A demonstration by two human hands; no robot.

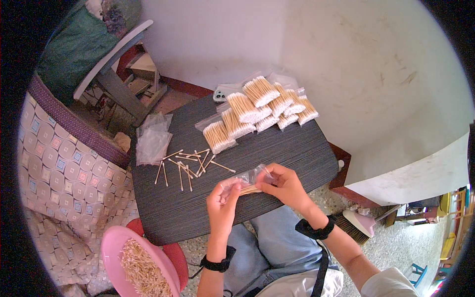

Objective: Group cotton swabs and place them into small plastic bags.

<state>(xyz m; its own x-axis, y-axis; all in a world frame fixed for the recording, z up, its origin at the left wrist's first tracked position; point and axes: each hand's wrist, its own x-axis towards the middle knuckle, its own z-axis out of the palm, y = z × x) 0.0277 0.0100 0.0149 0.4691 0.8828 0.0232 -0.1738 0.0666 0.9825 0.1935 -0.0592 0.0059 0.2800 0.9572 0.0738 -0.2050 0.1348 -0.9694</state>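
Note:
Between my two hands, over the near edge of the dark table (173, 213), is a clear plastic bag (252, 174) with wooden-stick cotton swabs (250, 190) in it. My left hand (223, 199) pinches the bag's left end. On its right end, the thumb and fingers of my right hand (279, 184) are closed. Loose cotton swabs (190, 166) lie scattered on the tabletop to the left of the bag. Farther back, several filled bags of cotton swabs (242, 109) are piled up. Flat clear bags (153, 139) lie stacked at the table's left edge.
A pink basin (111, 247) full of loose swabs stands at the lower left, by a red stool (175, 260). Behind the pile a phone (219, 95) lies partly covered. A patterned cloth (74, 183) hangs at left; a broom (357, 222) lies on the floor at right.

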